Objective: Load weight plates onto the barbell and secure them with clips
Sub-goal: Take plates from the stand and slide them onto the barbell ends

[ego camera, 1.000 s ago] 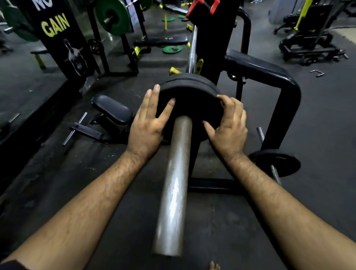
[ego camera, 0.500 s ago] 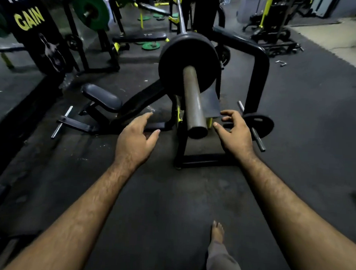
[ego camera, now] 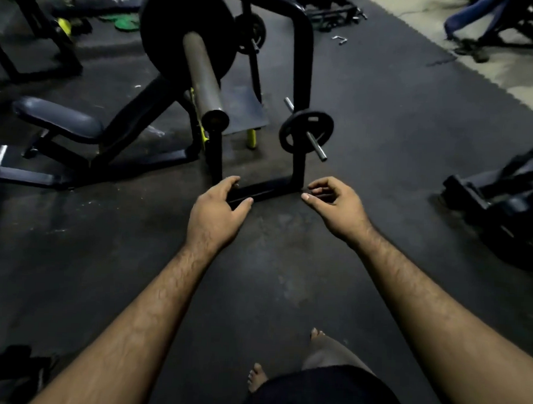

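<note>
Barbell work finds our left hand (ego camera: 215, 213) and right hand (ego camera: 334, 204) loosely curled, empty, mid-frame. Beyond them stands the black rack (ego camera: 302, 82) with a small plate (ego camera: 305, 132); the barbell sleeve (ego camera: 203, 75) carries its weight plate (ego camera: 162, 32), upper centre.

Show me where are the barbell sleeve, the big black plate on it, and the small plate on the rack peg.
barbell sleeve (ego camera: 203, 75): head view, middle of the bare grey tube.
big black plate (ego camera: 162, 35): head view, left face.
small plate (ego camera: 304, 124): head view, upper face beside the peg.
</note>
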